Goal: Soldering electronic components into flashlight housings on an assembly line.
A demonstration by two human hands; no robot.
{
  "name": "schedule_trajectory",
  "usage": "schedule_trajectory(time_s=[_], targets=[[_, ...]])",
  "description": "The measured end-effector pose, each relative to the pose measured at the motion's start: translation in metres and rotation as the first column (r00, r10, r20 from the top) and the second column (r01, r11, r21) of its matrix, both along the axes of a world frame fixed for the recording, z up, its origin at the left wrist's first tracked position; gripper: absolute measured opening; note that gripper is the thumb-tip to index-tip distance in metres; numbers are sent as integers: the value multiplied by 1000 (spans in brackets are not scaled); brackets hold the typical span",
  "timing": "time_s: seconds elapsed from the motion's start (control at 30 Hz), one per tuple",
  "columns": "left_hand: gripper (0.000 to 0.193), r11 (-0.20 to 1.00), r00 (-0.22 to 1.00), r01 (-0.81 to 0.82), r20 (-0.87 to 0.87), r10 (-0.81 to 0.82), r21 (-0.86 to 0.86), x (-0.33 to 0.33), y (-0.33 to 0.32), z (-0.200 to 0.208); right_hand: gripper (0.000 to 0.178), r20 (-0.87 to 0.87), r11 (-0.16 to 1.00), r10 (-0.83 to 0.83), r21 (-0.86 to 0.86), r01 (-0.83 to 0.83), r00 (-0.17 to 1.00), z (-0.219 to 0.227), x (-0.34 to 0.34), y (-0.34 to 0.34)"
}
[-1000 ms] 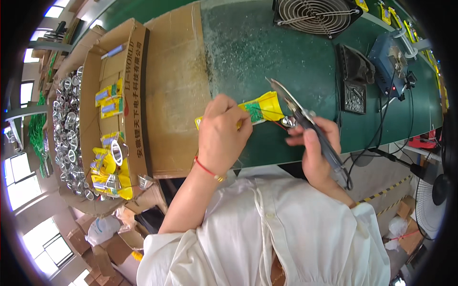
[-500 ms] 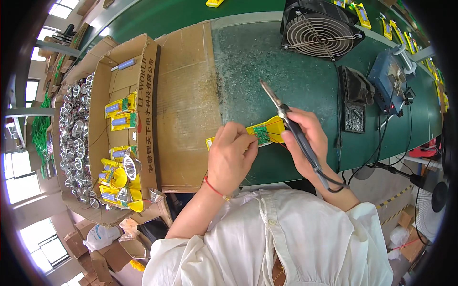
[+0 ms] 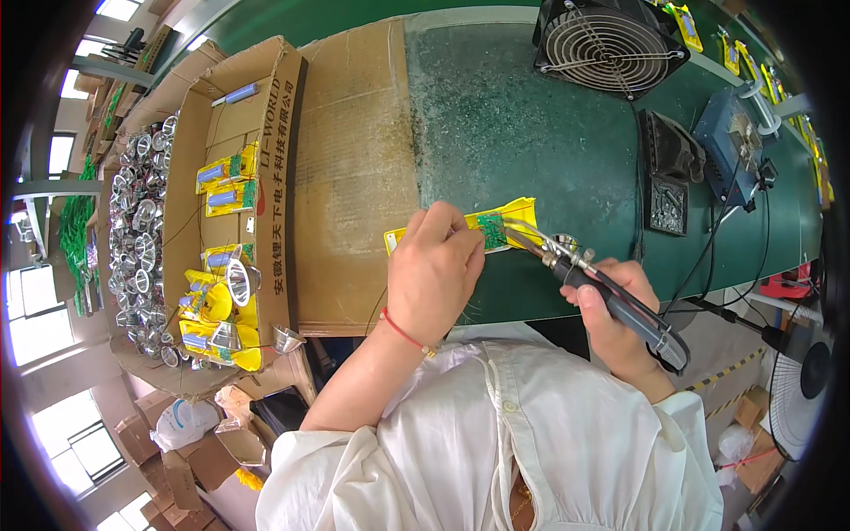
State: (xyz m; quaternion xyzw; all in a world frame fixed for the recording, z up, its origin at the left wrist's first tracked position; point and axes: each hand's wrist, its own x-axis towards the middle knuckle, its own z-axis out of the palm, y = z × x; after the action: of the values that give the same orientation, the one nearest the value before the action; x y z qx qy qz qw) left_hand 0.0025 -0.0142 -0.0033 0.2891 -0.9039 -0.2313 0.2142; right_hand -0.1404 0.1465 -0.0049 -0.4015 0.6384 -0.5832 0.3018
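One yellow flashlight housing, lying lengthwise across the near edge of the work area, its left end over the cardboard sheet and its flared end to the right, over the green bench top. One green circuit board, seated mid-housing. One left hand, placed over the housing left of the board, fingers curled in, thumb and forefinger drawn together; whether they pinched the housing or a wire could not be told. One right hand, fingers wrapped around the handle of a soldering iron, whose tip pointed leftward at the board's right side; contact could not be confirmed. In judgement, good work here called for the housing pinned flat, left fingertips well apart from the hot tip, the iron steady at a low slant, heat on one joint only and briefly, and loose wires kept off the metal. Also listed: far left, one carton holding further housings with blue cells; far right, one black box fan and one blue soldering station.
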Motion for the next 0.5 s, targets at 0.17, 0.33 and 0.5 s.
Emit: schedule_trajectory(time_s=[0.17,0.33,0.5], targets=[[8,1000,1000,18,16,-18,7,-7,0,3,20,105,988,-130,92,121,986,-1,8,10],[7,1000,1000,10,22,-11,19,-7,-1,3,20,67,992,-67,108,60,996,-10,7,10],[8,999,1000,0,17,0,37,-7,-1,2,22,60,990,-82,123,74,995,-12,8,7]])
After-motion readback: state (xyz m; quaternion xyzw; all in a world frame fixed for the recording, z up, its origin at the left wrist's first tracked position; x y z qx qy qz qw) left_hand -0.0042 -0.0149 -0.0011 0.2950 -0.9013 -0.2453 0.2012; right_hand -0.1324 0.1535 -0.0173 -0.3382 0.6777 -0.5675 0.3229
